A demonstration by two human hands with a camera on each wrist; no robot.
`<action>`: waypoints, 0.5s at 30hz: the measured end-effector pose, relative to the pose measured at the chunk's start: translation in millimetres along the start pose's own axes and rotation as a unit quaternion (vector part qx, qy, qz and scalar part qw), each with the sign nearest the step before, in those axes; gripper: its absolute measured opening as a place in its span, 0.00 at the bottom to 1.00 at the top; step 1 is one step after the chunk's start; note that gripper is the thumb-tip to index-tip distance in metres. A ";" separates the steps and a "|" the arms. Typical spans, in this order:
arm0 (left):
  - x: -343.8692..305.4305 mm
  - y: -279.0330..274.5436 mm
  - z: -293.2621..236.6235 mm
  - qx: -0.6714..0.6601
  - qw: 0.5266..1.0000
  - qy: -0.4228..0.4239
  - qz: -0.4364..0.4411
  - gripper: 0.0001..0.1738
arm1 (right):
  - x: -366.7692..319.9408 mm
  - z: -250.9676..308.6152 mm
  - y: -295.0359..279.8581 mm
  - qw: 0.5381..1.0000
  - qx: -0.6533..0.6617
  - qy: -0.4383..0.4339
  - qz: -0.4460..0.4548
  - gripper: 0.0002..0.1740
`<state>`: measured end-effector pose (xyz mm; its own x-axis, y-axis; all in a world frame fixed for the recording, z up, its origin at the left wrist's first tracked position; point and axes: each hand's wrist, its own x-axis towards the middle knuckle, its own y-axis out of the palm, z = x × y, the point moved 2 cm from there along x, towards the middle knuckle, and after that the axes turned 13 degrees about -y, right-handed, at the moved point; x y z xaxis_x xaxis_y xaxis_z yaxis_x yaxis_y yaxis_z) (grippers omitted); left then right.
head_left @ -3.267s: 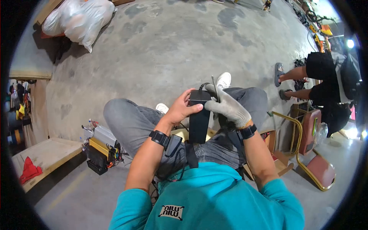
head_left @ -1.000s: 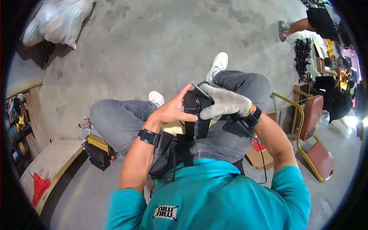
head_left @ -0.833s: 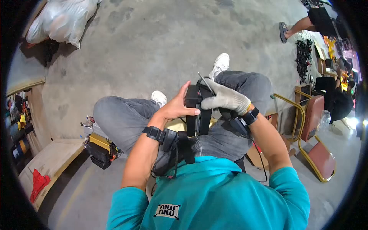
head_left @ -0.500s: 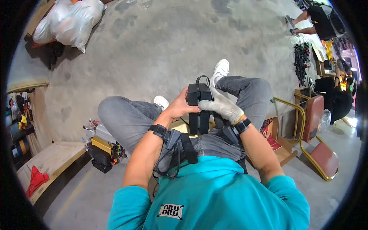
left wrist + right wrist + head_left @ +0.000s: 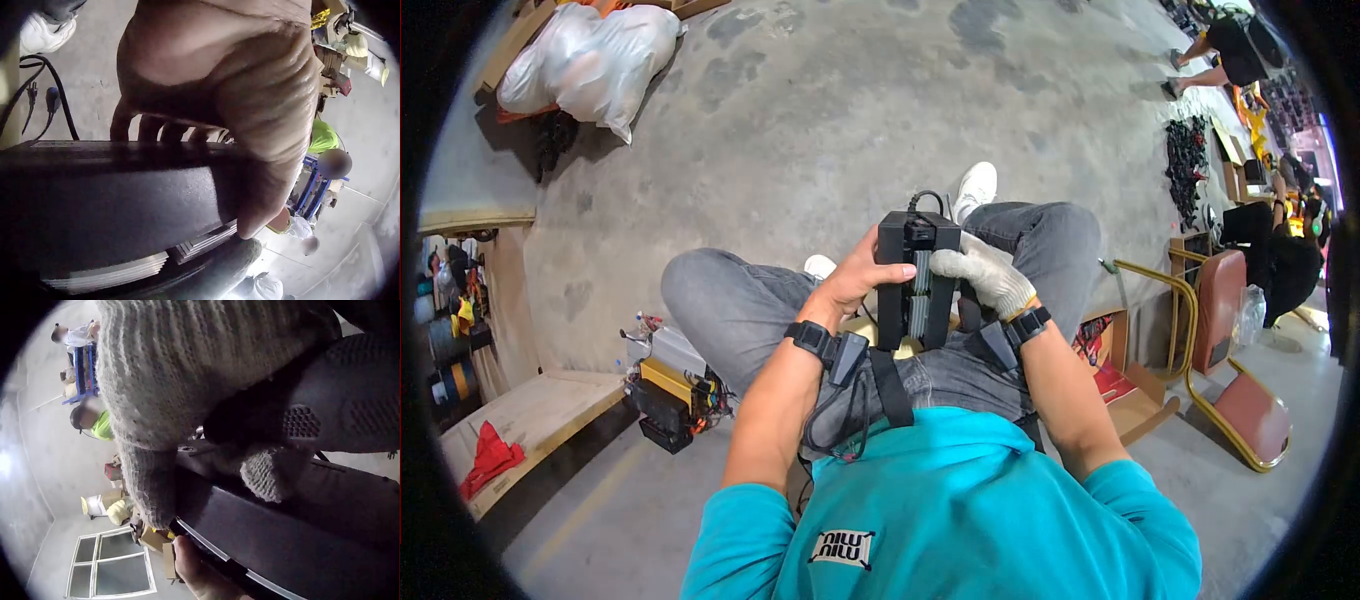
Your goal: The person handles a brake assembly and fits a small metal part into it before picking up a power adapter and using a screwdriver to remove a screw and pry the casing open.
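Note:
A black power adapter (image 5: 892, 315) stands upright over my lap, its cable (image 5: 924, 197) looping from the top. Its casing is split along the long seam, and grey metal plates (image 5: 921, 285) show in the gap. My bare left hand (image 5: 855, 280) grips the left half, thumb at the opening and fingers behind in the left wrist view. My gloved right hand (image 5: 992, 277) holds the right half with its thumb near the plates. In the right wrist view a dark dimpled screwdriver handle (image 5: 350, 403) lies inside the gloved hand, partly hidden by the glove.
A folded chair (image 5: 1222, 310) and an open cardboard box (image 5: 1138, 400) stand at the right. Left of my knee lie electronic parts (image 5: 665, 395) and a wooden board (image 5: 550, 410) with a red cloth (image 5: 492, 460). White bags (image 5: 595, 65) sit farther off.
The adapter's seam has widened, and grey plates now show between the halves. The screwdriver shaft that lay across the adapter's top has moved away from the seam. Both hands remain on the adapter.

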<state>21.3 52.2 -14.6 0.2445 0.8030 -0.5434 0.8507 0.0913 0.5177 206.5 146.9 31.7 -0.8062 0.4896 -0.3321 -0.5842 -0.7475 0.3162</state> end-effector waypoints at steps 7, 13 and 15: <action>2.4 2.0 -0.9 0.004 1.000 0.001 -0.012 0.49 | 2.1 0.4 0.8 1.000 -0.006 -0.010 -0.008 0.35; 5.2 4.9 2.5 -0.009 0.999 -0.011 -0.031 0.52 | 6.3 7.3 7.6 0.999 -0.010 -0.005 -0.031 0.34; 5.7 6.4 3.5 0.003 0.998 -0.038 -0.053 0.55 | 6.9 11.8 12.3 0.999 -0.016 -0.007 -0.041 0.34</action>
<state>29.7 55.3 -16.7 0.1869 0.7416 -0.6442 0.8767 0.1700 0.4501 192.6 146.4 43.8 -0.7575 0.5558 -0.3425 -0.6448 -0.7190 0.2593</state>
